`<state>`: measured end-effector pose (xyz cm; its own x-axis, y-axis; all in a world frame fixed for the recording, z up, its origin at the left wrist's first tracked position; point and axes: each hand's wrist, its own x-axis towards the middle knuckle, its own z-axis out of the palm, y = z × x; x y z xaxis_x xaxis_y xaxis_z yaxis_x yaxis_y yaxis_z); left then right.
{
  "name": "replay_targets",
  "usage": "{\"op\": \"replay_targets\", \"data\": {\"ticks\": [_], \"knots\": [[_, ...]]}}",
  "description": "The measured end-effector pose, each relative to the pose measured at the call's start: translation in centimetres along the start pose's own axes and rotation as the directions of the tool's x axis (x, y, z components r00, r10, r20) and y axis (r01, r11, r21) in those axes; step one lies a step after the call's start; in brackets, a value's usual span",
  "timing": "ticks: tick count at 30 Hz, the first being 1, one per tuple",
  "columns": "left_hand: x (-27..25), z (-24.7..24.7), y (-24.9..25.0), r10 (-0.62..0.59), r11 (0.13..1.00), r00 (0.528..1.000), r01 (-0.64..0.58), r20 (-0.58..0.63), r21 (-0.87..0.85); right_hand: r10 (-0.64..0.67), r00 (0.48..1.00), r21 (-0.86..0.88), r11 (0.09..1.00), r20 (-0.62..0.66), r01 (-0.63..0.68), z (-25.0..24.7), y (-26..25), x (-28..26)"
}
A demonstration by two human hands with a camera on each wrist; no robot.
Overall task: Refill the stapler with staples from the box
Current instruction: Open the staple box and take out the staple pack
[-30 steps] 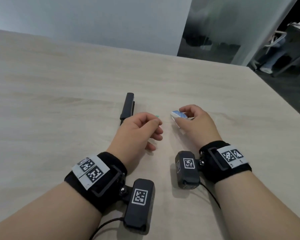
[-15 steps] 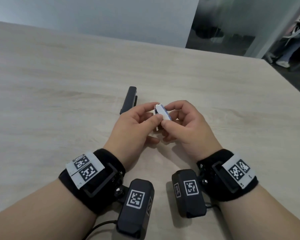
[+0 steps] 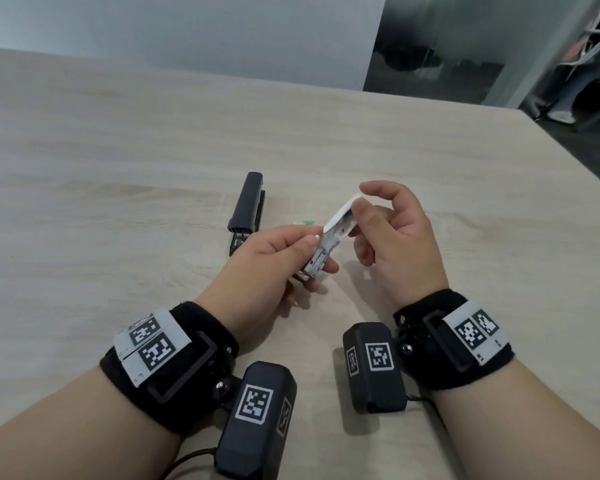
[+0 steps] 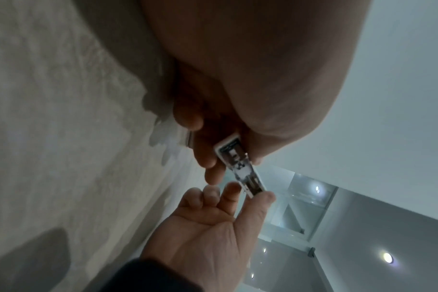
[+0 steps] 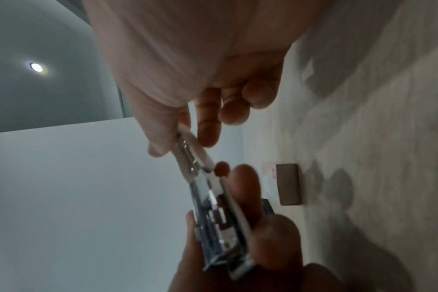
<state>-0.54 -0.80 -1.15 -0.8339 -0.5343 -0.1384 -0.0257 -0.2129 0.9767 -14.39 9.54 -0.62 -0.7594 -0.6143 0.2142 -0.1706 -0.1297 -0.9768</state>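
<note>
A small white stapler (image 3: pixel 338 225) is held between both hands above the table, hinged open so its metal channel shows (image 5: pixel 213 207). My left hand (image 3: pixel 314 251) grips its lower metal end with thumb and fingers. My right hand (image 3: pixel 359 199) pinches the raised end of the white top cover (image 4: pixel 240 168) between thumb and forefinger, its other fingers loosely curled. A tiny green and yellow item (image 3: pixel 304 222) lies on the table just beyond the hands; I cannot tell what it is. No staple strip shows in either hand.
A black stapler (image 3: pixel 248 202) lies shut on the pale wooden table (image 3: pixel 118 168), just left of and beyond my left hand. The table's right edge (image 3: pixel 568 161) runs diagonally, with dark floor and chair legs past it.
The right hand brought the white stapler from the table to the left hand. Both hands then lifted it, and its white cover now stands swung open.
</note>
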Motion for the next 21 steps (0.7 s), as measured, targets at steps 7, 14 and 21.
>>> {"op": "replay_targets", "data": {"ticks": [7, 14, 21], "knots": [[0.44, -0.78, 0.36, -0.009, 0.980, 0.999, -0.002, -0.054, -0.199, -0.085, 0.990, -0.120, 0.988, 0.116, 0.099, 0.66, -0.36, -0.99], [0.40, -0.71, 0.30, 0.005, 0.987, 1.000, -0.006, -0.010, -0.161, -0.052, 0.993, -0.077, 0.995, 0.103, 0.060, 0.81, -0.05, -0.74], [-0.31, -0.06, 0.74, -0.028, 1.000, 0.999, 0.028, 0.020, -0.012, 0.014, 0.995, -0.047, 0.999, 0.102, -0.010, 0.78, 0.05, -0.61]]}}
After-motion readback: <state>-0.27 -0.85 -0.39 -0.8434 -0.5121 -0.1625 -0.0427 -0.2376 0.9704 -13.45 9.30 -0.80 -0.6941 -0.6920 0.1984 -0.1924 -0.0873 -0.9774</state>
